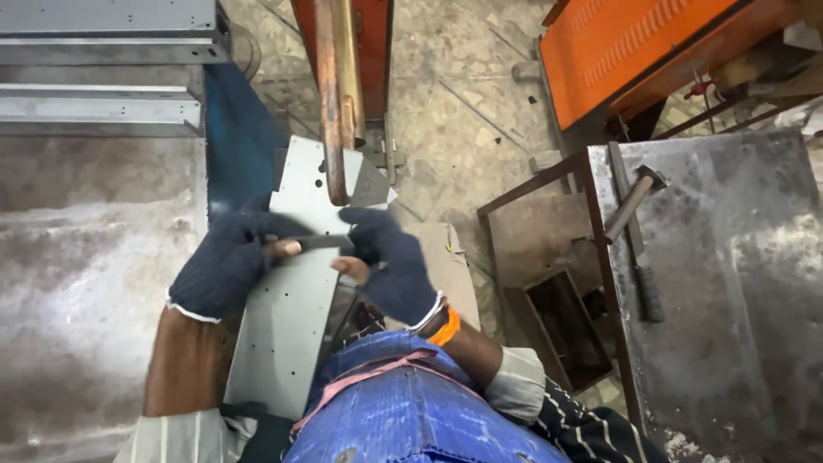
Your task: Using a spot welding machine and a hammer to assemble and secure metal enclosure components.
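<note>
while gloved hands [309, 257] pinch sheet [296, 317].

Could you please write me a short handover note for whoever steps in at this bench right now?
Left hand: in a dark knit glove, gripping the left edge of the grey sheet-metal panel.
Right hand: gloved too, pinching a small dark bar laid across the panel.
The panel runs from the person's lap up under the rusty lever of the orange machine; it already has punched holes and cut notches.
More grey folded parts lie on the bench to the left. A hammer rests on the metal table to the right.
Whether this panel is finished cannot be told.
</note>
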